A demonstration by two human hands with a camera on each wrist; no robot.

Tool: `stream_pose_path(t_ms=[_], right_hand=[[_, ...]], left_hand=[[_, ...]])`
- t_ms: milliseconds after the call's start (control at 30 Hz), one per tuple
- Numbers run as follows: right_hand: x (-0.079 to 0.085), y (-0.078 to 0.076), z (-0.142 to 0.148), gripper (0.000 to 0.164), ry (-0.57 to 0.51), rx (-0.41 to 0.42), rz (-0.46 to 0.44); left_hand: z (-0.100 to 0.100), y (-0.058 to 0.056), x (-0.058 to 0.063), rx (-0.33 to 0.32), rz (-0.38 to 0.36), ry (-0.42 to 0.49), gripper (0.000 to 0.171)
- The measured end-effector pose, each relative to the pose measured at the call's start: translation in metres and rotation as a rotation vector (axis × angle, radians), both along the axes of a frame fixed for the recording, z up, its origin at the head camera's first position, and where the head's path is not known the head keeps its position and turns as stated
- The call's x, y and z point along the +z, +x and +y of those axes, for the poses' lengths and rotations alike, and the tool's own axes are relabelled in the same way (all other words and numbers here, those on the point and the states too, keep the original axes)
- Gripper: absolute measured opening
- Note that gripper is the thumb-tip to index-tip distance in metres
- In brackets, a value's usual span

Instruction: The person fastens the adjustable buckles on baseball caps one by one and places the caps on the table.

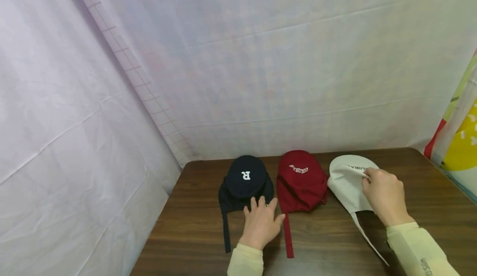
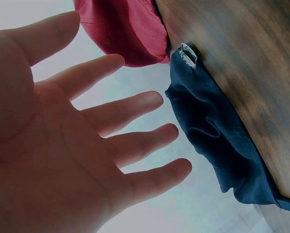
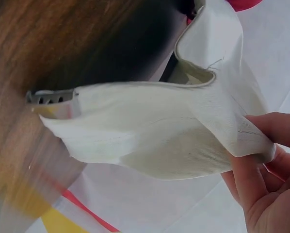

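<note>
Three hats lie in a row on the brown wooden table. Leftmost is a dark navy cap (image 1: 244, 176) with a white letter R and a strap trailing forward. Beside it is a red cap (image 1: 302, 181), its strap also pointing to the near side. My left hand (image 1: 261, 222) hovers just in front of the navy cap with its fingers spread, holding nothing; the left wrist view shows the open palm (image 2: 62, 126). Between thumb and fingers, my right hand (image 1: 385, 193) pinches the fabric of the white cap (image 1: 346, 185) on the right, whose long strap hangs down.
The wooden table (image 1: 193, 226) has rounded back corners. Pale cloth (image 1: 279, 69) hangs behind it and along the left side. At the far right is a colourful patterned cloth (image 1: 463, 143) with yellow and red.
</note>
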State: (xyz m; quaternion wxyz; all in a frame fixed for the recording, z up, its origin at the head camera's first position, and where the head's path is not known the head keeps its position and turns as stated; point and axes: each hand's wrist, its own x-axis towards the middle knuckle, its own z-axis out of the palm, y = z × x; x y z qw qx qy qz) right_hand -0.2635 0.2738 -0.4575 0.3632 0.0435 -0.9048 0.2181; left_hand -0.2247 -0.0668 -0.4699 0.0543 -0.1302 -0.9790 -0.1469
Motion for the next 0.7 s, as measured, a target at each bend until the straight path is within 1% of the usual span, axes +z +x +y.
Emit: stream_pose_path(t_ms=[367, 700], right_hand=[[0.003, -0.002, 0.002, 0.009, -0.003, 0.002, 0.042], [0.011, 0.000, 0.004, 0.010, -0.006, -0.010, 0.029]], left_hand=[[0.000, 0.001, 0.002, 0.003, 0.003, -0.005, 0.048], [0.000, 0.001, -0.001, 0.000, -0.001, 0.002, 0.048]])
